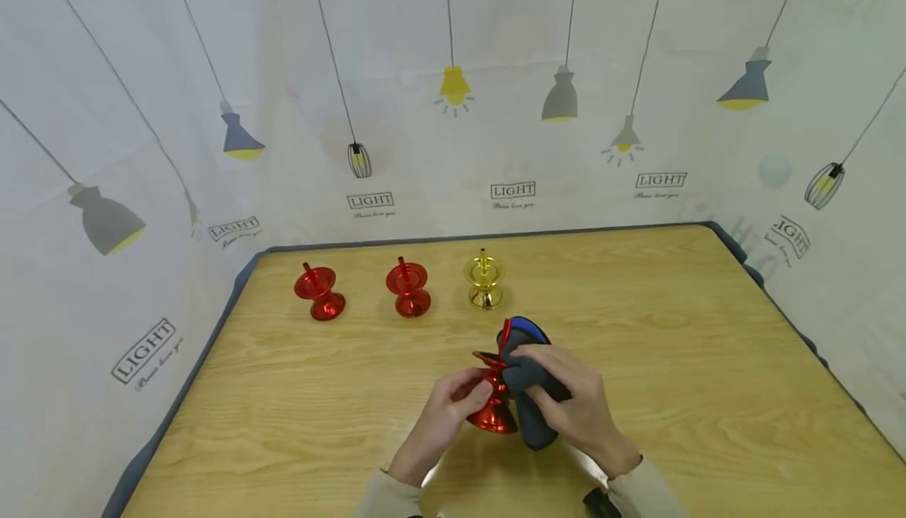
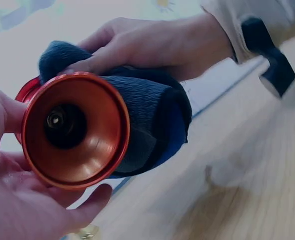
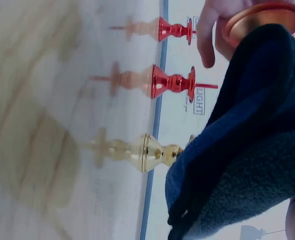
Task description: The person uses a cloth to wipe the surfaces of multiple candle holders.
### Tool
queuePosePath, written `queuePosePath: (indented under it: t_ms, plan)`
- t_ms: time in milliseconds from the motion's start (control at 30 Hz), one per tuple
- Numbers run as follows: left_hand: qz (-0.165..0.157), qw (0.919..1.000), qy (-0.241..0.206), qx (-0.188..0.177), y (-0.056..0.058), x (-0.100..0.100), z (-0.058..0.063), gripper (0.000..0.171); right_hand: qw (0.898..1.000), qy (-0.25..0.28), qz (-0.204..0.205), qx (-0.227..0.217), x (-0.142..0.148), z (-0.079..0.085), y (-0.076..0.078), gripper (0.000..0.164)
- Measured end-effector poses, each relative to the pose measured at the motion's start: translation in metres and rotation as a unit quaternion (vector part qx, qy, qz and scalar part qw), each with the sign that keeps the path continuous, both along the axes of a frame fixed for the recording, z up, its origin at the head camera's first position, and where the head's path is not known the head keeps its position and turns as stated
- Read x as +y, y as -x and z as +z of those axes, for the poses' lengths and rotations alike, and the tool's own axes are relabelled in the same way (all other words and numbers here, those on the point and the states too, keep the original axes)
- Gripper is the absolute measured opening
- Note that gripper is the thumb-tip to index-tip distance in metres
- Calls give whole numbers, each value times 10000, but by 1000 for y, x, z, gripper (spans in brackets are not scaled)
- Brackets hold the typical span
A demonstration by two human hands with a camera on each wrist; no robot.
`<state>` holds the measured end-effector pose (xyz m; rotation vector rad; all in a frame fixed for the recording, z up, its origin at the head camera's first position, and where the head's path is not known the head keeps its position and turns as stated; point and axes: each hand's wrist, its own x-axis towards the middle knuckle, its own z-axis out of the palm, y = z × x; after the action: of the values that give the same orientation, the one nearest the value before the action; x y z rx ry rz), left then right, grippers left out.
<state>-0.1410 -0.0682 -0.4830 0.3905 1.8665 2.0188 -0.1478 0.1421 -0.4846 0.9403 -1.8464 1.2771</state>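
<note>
My left hand (image 1: 453,408) grips a shiny red candle holder (image 1: 494,412) by its waist, thumb across the front. In the left wrist view the hollow underside of its base (image 2: 95,145) faces the camera, a dark hole at its centre. My right hand (image 1: 576,392) pinches a folded dark grey-blue cloth (image 1: 534,416) against the holder's right side, close to its dish and spike. The cloth's bright blue side shows at its top edge. In the right wrist view the cloth (image 3: 247,145) hides most of the right hand.
Two red candle holders (image 1: 413,304) (image 1: 327,307) and a gold one (image 1: 485,296) stand in a row towards the back of the wooden table (image 1: 708,361). Behind the table hangs a pale backdrop (image 1: 425,133) printed with lamps. A black strap (image 1: 602,502) is at the right cuff.
</note>
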Motion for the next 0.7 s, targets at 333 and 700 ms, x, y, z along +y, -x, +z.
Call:
queuePosePath:
  t_ms: [333, 700]
  plan:
    - [-345, 9991, -165, -164, 3, 9, -3, 49, 9989, -170, -381, 219, 4, 0, 1, 27]
    - [1046, 9912, 721, 359, 0, 22, 2, 39, 9950, -228, -538, 813, 2, 0, 4, 31]
